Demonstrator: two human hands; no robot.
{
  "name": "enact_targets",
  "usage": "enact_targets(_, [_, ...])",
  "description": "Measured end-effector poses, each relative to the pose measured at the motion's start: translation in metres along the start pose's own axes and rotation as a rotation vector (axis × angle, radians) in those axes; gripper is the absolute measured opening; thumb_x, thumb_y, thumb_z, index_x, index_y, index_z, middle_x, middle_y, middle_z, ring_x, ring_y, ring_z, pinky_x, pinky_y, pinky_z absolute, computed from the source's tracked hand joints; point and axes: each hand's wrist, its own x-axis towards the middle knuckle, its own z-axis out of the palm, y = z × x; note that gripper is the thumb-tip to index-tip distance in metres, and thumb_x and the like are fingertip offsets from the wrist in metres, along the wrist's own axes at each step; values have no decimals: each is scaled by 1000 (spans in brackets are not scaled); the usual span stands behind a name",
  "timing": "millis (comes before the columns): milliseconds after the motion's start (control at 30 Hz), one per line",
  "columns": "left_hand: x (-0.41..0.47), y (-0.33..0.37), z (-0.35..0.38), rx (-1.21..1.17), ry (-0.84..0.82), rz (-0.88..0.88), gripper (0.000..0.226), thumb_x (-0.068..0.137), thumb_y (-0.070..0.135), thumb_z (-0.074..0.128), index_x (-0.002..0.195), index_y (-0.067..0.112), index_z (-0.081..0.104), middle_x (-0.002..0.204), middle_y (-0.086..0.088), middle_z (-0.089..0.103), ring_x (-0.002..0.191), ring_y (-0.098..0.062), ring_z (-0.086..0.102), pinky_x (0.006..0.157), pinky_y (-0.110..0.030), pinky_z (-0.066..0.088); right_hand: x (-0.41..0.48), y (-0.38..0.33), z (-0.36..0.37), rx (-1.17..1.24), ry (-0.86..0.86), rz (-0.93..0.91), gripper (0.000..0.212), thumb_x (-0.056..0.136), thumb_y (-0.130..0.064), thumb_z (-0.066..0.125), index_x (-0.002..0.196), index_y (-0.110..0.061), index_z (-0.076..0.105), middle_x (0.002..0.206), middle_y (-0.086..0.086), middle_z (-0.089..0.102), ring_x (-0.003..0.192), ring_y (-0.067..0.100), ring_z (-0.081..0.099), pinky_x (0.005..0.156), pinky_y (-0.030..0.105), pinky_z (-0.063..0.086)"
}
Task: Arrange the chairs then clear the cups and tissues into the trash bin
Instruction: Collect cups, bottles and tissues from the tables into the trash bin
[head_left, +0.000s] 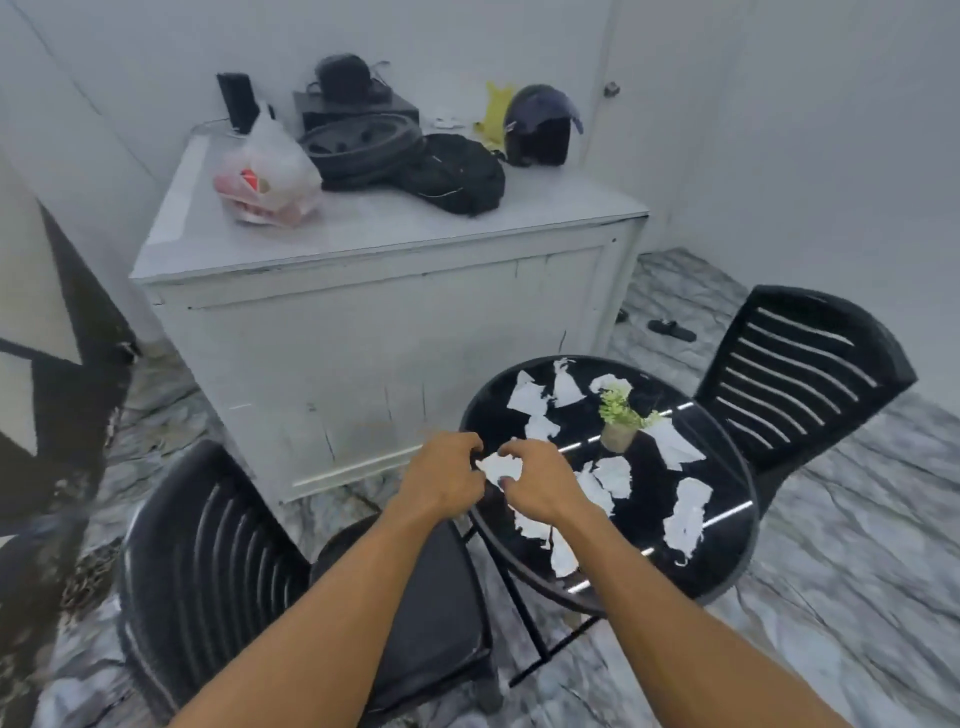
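At the near-left edge of the round table (730, 558) I'm bunching one tissue (497, 467); my left hand (441, 480) pinches its left side with curled fingers, and my right hand (543, 486) curls over its right side. To do this well, I reckon I should ball it tight. Then I'd gather the other tissues (685, 512) scattered across the table, steering round the potted plant (621, 423) near its middle.

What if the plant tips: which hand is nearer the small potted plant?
Right. The right hand is over the table, just left of the potted plant; the left hand is farther left, at the table's rim. Both pinch one tissue.
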Motion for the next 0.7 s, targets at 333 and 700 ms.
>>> enact_targets(333, [77,63,156,101,-300,-53,74,76,29,72,143,15,44,141,-12,42,131,-33,38,102,-46,45,15,206,-44,8,11,435,68,79,-12,63,142,-15,41,133,11,52,123,30,50,94,39,49])
enact_targets(700, [78,64,243,190,-321,-8,14,88,4,57,77,12,61,108,-12,63,103,-26,57,85,-29,46,19,288,4,-43,22,520,22,73,11,57,76,-11,52,90,7,59,88,26,59,64,29,45])
